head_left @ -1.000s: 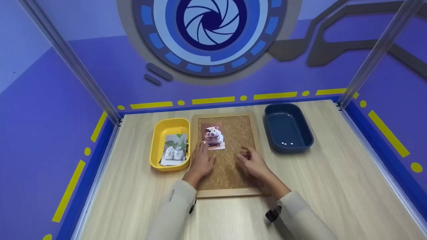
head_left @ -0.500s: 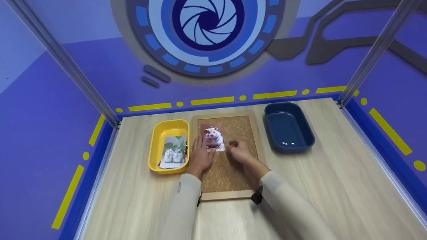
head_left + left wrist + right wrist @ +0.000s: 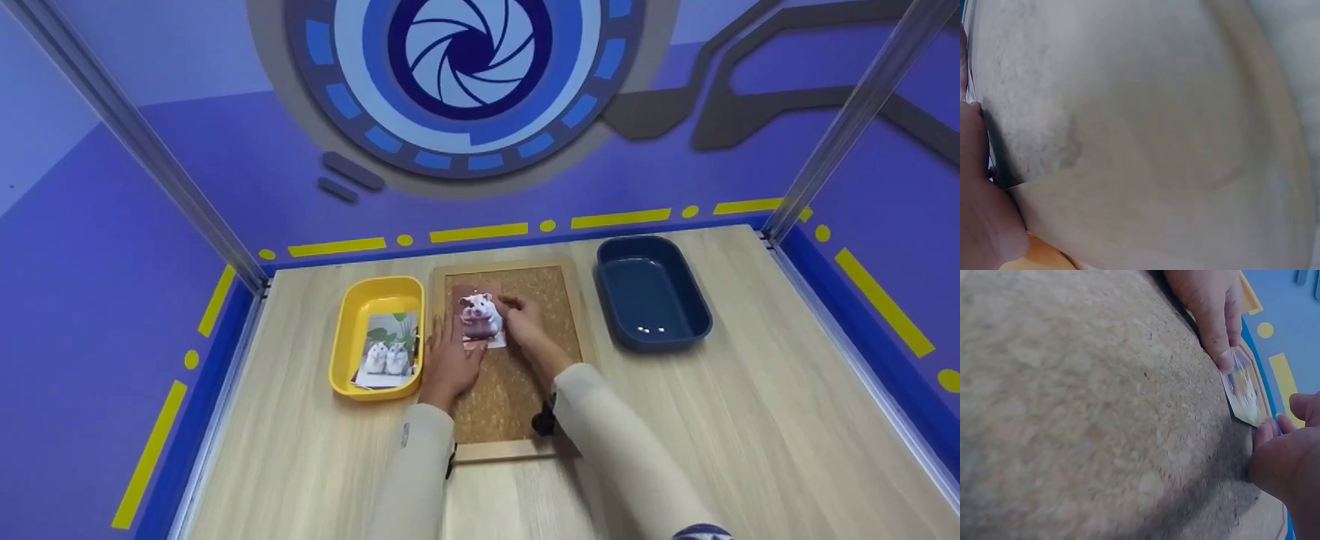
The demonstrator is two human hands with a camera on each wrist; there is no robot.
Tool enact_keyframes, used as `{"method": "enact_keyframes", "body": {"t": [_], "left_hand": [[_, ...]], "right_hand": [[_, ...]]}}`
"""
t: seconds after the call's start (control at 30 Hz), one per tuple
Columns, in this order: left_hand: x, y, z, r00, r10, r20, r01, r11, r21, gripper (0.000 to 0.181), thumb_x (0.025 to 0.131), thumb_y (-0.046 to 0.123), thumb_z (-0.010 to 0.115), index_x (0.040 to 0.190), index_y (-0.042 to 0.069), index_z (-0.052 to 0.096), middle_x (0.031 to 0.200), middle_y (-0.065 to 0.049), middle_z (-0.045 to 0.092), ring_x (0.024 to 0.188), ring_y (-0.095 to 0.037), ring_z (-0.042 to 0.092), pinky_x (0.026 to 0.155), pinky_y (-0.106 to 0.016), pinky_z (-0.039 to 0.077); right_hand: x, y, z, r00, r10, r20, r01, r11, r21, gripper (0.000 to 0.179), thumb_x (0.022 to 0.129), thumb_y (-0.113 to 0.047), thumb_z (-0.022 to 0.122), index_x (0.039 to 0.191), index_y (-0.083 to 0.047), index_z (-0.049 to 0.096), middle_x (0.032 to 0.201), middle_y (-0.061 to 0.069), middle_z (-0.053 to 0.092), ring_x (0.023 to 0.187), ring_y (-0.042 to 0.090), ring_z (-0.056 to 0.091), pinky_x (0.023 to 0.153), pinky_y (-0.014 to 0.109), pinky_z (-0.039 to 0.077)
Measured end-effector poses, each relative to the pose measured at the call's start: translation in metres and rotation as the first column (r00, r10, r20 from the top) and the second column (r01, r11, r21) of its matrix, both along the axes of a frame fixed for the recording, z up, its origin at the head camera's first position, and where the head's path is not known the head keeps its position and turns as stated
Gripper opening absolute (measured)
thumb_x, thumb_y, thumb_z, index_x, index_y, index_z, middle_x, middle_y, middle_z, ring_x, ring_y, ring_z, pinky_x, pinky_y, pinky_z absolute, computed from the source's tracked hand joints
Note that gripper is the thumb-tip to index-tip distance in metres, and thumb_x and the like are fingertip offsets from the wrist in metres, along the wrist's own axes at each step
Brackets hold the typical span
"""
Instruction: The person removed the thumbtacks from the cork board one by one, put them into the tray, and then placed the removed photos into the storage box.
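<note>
A hamster photo [image 3: 481,319] lies on the upper left part of a wood-framed cork board [image 3: 495,412]. A small bright dot shows near the photo's top edge. My left hand [image 3: 450,367] rests on the board with its fingers stretched along the photo's left side and its thumb at the bottom edge. At the photo's right edge is my right hand [image 3: 529,330], its fingers bent slightly and touching near the margin. In the right wrist view the thumb of my right hand [image 3: 1289,461] stands apart from its fingers. The left wrist view shows mostly blurred board and table.
Left of the board stands a yellow tray [image 3: 339,360] holding a photo of two hamsters [image 3: 388,356], with more paper beneath. A dark blue tray [image 3: 694,319] with several small shiny spots inside stands to the right. Printed panels [image 3: 480,217] wall in the wooden table.
My right hand has moved left and up from the board's right side to the photo's right edge. My left hand stays beside the photo, its thumb now at the bottom edge.
</note>
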State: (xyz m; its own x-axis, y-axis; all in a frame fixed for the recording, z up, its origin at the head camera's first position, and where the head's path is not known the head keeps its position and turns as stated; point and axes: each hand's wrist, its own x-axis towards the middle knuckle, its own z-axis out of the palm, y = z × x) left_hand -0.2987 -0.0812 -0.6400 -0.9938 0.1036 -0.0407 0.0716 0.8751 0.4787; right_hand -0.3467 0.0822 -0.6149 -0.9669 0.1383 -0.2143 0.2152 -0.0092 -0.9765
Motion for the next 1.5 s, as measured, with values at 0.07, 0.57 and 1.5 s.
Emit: {"method": "enact_keyframes", "body": {"t": [0.07, 0.57, 1.5], "left_hand": [[0.001, 0.002, -0.002, 1.0, 0.008, -0.01, -0.008, 1.0, -0.003, 0.085, 0.107, 0.054, 0.052, 0.171, 0.009, 0.022, 0.183, -0.008, 0.01, 0.171, -0.033, 0.004, 0.137, -0.057, 0.017], [0.009, 0.004, -0.011, 0.998, 0.05, -0.023, -0.049, 0.997, 0.055, 0.081, 0.107, 0.051, 0.051, 0.171, 0.009, 0.024, 0.183, -0.007, 0.013, 0.171, -0.032, 0.004, 0.137, -0.058, 0.016], [0.001, 0.001, -0.004, 0.999, 0.02, -0.034, -0.021, 1.0, -0.018, 0.093, 0.098, 0.053, 0.056, 0.173, 0.017, 0.015, 0.183, -0.002, 0.01, 0.171, -0.032, 0.006, 0.136, -0.059, 0.02]], "right_hand": [[-0.003, -0.001, -0.001, 1.0, 0.011, 0.003, -0.011, 1.0, 0.005, 0.034, 0.102, -0.014, 0.069, 0.131, 0.004, 0.071, 0.132, 0.022, 0.072, 0.12, 0.027, 0.066, 0.106, 0.034, 0.053], [-0.018, -0.014, -0.004, 0.969, 0.242, -0.056, -0.221, 0.943, 0.25, 0.037, 0.106, -0.003, 0.058, 0.142, 0.004, 0.063, 0.137, 0.024, 0.068, 0.125, 0.034, 0.064, 0.114, 0.048, 0.052], [-0.042, -0.035, 0.015, 0.976, 0.21, 0.058, -0.215, 0.885, 0.412, 0.032, 0.099, -0.006, 0.067, 0.13, 0.002, 0.067, 0.119, 0.018, 0.074, 0.1, 0.022, 0.07, 0.087, 0.033, 0.058]]}}
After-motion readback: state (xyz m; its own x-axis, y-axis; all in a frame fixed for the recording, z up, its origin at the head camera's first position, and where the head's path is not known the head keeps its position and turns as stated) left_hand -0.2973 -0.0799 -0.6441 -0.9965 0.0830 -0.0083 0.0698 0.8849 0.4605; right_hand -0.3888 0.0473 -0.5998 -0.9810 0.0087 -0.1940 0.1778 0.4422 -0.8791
